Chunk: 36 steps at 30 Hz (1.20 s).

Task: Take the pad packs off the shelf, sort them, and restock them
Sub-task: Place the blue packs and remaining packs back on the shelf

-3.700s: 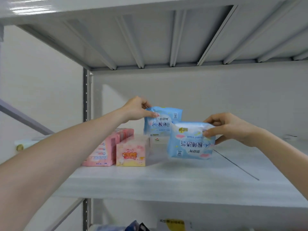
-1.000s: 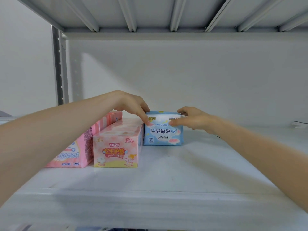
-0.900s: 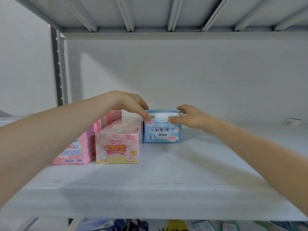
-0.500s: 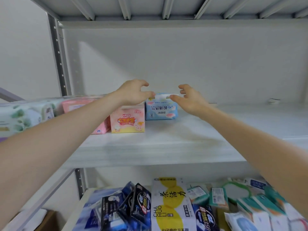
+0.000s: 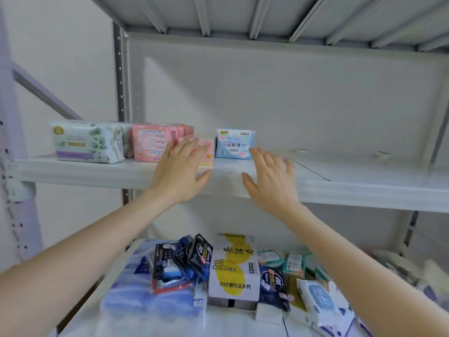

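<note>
Pad packs stood in a sorted row on the upper shelf (image 5: pixel 364 188), at mid-left of the frame: a leaf-printed white pack (image 5: pixel 85 142) at far left, pink packs (image 5: pixel 150 144) beside it, a pink-and-yellow pack (image 5: pixel 206 152) half hidden behind the left hand (image 5: pixel 181 173), and a light blue pack (image 5: pixel 234 144) ending the row near the centre. Both hands hung before the shelf edge at centre frame, the left one and the right hand (image 5: pixel 272 181) each with fingers spread and straight, gripping nothing. On the lower shelf (image 5: pixel 170 322), at the bottom of the frame, lay a loose heap: dark blue packs (image 5: pixel 192 259), a white-and-yellow carton (image 5: pixel 234 268), green packs (image 5: pixel 294 261) and a pale blue pack (image 5: pixel 318 302). Restocking looked partly done, and most of that heap seemingly awaited sorting and a place.
</note>
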Each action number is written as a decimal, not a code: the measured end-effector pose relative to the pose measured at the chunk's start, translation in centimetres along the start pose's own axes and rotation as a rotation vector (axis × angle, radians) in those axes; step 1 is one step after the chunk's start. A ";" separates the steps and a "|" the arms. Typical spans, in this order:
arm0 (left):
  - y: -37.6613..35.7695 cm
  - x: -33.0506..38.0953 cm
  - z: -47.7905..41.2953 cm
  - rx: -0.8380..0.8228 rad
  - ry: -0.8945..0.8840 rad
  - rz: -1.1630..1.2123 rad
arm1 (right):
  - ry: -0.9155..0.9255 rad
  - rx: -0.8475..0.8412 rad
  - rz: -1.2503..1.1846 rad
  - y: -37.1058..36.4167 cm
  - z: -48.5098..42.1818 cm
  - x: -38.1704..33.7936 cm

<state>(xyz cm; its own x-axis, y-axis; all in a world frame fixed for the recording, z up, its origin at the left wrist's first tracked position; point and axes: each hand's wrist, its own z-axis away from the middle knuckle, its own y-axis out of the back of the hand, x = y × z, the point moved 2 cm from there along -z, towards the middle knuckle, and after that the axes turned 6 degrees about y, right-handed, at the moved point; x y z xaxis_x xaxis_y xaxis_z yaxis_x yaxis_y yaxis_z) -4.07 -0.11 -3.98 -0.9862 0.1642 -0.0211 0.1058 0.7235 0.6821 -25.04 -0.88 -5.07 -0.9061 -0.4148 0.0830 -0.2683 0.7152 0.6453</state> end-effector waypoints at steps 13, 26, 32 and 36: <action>2.4 -0.5 16.7 -0.139 0.033 -0.333 | 0.131 -0.206 0.089 2.2 10.7 -7.3; 7.7 -9.1 22.6 -0.148 0.110 -0.491 | 0.186 -0.202 0.013 1.7 10.0 -18.2; 10.1 -15.5 22.0 -0.143 0.078 -0.546 | 0.181 -0.163 -0.013 0.8 6.8 -23.1; 10.4 -19.2 20.4 -0.037 0.014 -0.542 | 0.130 -0.131 -0.018 -0.1 4.0 -25.0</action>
<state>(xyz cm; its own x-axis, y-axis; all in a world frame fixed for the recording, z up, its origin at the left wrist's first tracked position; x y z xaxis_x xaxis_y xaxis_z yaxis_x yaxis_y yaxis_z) 18.53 17.94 -11.39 -0.8998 -0.2353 -0.3674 -0.4228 0.6780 0.6013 -3.67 11.66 -10.20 -0.8493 -0.5021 0.1630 -0.2313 0.6315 0.7400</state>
